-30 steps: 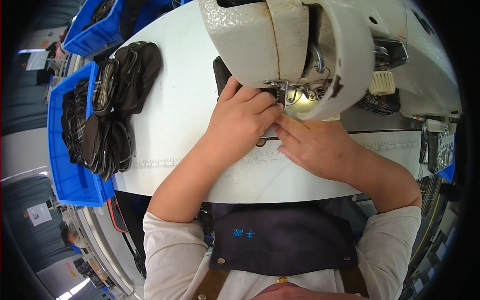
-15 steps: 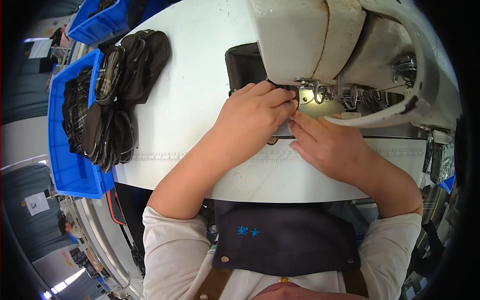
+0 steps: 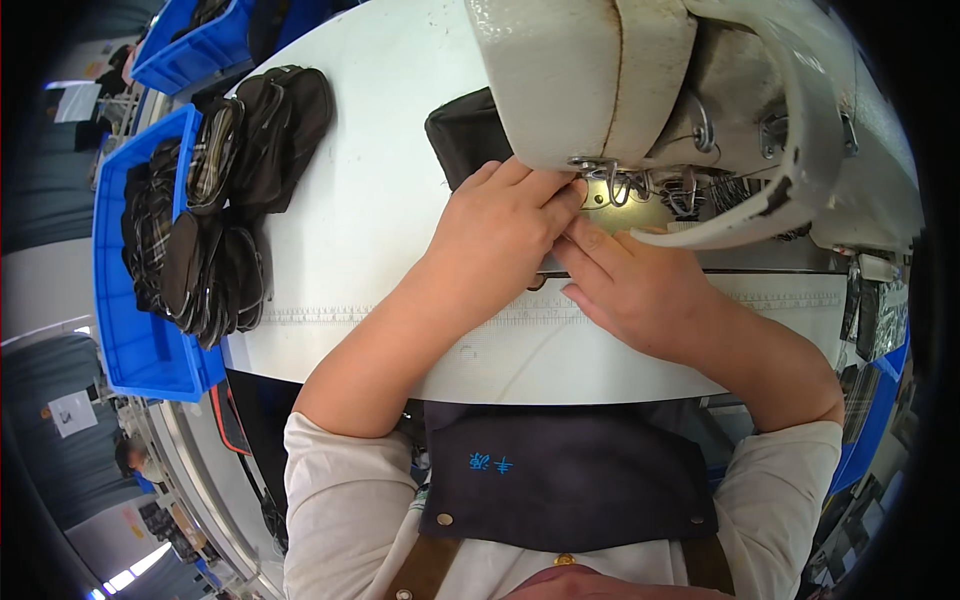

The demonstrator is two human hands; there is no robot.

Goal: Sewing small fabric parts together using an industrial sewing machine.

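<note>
A black fabric pouch (image 3: 463, 138) lies on the sewing table, partly under the head of a white sewing machine (image 3: 570, 80). My left hand (image 3: 502, 222) presses on its near end, fingers curled over it close to the needle area. From the right, my right hand (image 3: 640, 285) comes in with its fingers together, their tips meeting those of my left hand. The thumb sits a little apart from them. Whatever lies under these fingertips is hidden. Just beyond them is the lit metal needle plate (image 3: 600, 200).
A curved white guard (image 3: 745, 228) arches over the machine bed. Stacked dark pouches (image 3: 262, 140) stand at the left, beside a blue bin (image 3: 150, 350) holding more. Another blue bin (image 3: 205, 50) is farther back. A printed ruler strip (image 3: 320, 314) runs along the near table.
The pouch has turned slightly, its far end swinging left. Both hands have shifted a little left in the picture, and the view of the machine has shifted too.
</note>
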